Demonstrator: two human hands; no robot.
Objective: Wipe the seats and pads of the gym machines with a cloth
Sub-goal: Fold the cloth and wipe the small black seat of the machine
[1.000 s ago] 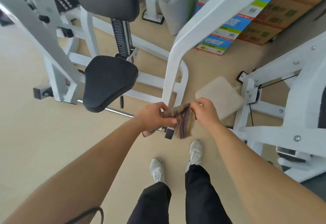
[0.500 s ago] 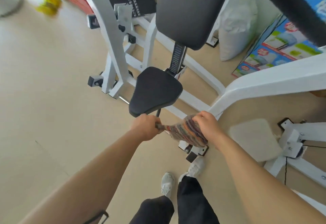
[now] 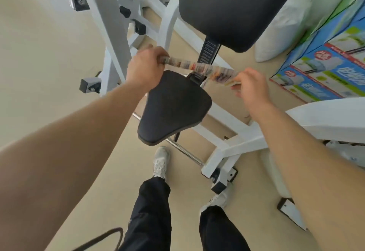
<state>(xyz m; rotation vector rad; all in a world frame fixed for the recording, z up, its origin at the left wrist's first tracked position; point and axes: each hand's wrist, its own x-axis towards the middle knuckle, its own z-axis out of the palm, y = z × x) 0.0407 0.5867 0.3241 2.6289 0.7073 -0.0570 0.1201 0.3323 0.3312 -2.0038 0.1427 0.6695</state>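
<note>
Striped cloth (image 3: 199, 68) between both hands

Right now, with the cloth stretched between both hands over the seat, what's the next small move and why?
Probably lower the cloth onto the black seat. The left hand and right hand hold it taut just above the seat's back edge, not yet touching the pad, so bringing it down would likely start the wipe.

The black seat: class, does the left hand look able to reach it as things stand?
Probably yes. The left hand hovers just above the back edge of the black seat, and nothing lies between them. It does have a grip on one end of the striped cloth, stretched to the right hand.
</note>
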